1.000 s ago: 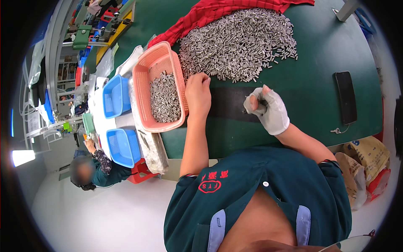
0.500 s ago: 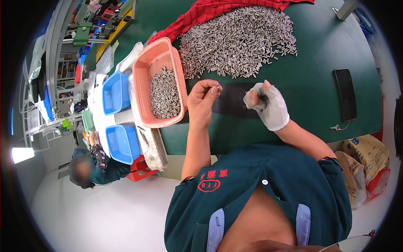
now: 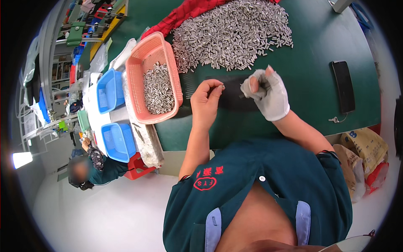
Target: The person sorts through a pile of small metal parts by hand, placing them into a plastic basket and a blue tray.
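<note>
My bare left hand pinches a small metal cylinder between thumb and forefinger; only its shiny tip shows. To its right, my right hand wears a white glove that leaves thumb and fingertip bare. Its fingers are curled closed, and anything inside them is hidden. Both hands hover over a dark mat on the green table. Beyond them lies a broad pile of short silvery metal cylinders. Left of my left hand, a pink basket holds more such cylinders.
A red cloth edges the pile. Two blue baskets stand farther left, near a seated person and a red stool. A phone lies at the right of the table. Bags sit beyond its edge.
The whole view has shifted slightly. My left hand has moved a little rightward over the mat, nearer the right hand. The right hand stays curled in about the same place.
</note>
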Motion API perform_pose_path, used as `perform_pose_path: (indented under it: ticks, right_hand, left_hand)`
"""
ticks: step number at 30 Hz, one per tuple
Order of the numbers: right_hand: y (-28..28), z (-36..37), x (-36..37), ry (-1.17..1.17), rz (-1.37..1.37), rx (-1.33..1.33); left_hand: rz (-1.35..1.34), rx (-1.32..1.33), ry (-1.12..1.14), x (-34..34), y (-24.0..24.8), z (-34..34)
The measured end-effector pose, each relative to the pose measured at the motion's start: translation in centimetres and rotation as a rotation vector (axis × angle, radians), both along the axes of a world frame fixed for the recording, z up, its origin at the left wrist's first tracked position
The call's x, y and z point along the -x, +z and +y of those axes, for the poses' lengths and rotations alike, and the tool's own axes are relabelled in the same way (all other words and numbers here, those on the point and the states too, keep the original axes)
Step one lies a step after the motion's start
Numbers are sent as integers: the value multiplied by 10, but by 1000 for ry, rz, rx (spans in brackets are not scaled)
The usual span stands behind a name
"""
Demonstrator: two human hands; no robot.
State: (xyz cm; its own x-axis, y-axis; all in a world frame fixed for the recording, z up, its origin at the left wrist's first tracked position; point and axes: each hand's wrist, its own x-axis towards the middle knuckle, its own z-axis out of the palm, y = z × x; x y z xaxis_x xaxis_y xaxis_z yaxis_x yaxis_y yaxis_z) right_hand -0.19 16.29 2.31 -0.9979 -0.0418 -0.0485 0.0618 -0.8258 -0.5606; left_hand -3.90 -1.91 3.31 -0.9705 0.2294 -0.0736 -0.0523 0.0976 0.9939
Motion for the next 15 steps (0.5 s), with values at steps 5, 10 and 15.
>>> perform_pose_path:
  ticks: [5,10,15]
  right_hand:
    - [2,11,10,-24,27,62]
    - [5,13,12,-38,-50,91]
    - [3,12,11,-38,-68,109]
  left_hand:
    - [556,592,-54,-25,-15,16]
    - [661,698,-25,-34,-23,23]
    - [631,697,-19,-33,-22,19]
